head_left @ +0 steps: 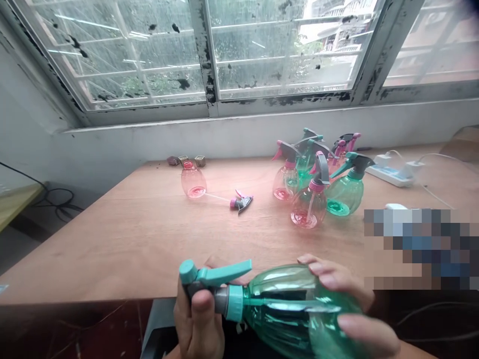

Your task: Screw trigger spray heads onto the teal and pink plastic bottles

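Observation:
Close in front of me a clear green spray bottle [284, 309] lies on its side in the air, its nozzle end to the left. My left hand [202, 319] is closed around the grey and teal spray head [220, 279], thumb across its neck. At the base end, my right hand [359, 304] grips the bottle body with fingers above and thumb in front. The teal collar sits against the bottle's neck, and a thin tube runs inside. Farther off stand an open pink bottle [193, 180] without its head and a loose pink and grey spray head [241, 202] lying on the table.
Several pink and green spray bottles [309, 207] stand grouped at the right back of the wooden table [149, 239]. Behind them is a white power strip [389, 175] with cables. Small dark cubes [200, 160] sit near the wall. A blurred patch [422, 249] covers the right side.

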Action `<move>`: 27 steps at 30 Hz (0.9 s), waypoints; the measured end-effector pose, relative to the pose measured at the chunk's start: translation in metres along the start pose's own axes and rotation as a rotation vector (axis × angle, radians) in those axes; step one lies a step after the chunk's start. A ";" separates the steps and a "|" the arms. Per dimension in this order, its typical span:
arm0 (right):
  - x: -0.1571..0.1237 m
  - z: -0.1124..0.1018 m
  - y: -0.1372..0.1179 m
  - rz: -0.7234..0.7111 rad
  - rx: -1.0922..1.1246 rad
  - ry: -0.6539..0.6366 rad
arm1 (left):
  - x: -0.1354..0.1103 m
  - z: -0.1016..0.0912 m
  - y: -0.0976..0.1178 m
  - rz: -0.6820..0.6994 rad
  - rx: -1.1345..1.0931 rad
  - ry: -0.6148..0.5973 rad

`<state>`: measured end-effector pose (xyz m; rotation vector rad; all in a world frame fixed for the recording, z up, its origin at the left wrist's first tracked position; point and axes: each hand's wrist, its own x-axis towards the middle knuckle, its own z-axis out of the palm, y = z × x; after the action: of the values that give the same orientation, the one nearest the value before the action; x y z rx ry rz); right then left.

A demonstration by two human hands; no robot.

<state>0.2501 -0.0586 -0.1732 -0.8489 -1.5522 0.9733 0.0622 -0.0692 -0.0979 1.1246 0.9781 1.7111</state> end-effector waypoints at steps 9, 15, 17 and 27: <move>0.035 0.008 -0.037 0.156 0.484 0.400 | 0.013 0.014 -0.002 0.212 0.230 0.143; 0.048 0.019 -0.043 0.306 0.507 0.374 | 0.059 0.005 0.010 0.371 0.372 -0.001; 0.043 0.018 -0.039 0.298 0.296 0.328 | 0.083 0.006 0.020 0.431 0.513 -0.148; 0.003 0.032 -0.018 -0.172 -0.306 0.101 | 0.182 0.072 0.011 0.594 0.811 -0.492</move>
<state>0.2172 -0.0681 -0.1587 -0.9423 -1.6795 0.5690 0.0842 0.1072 -0.0155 2.4258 1.1004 1.3225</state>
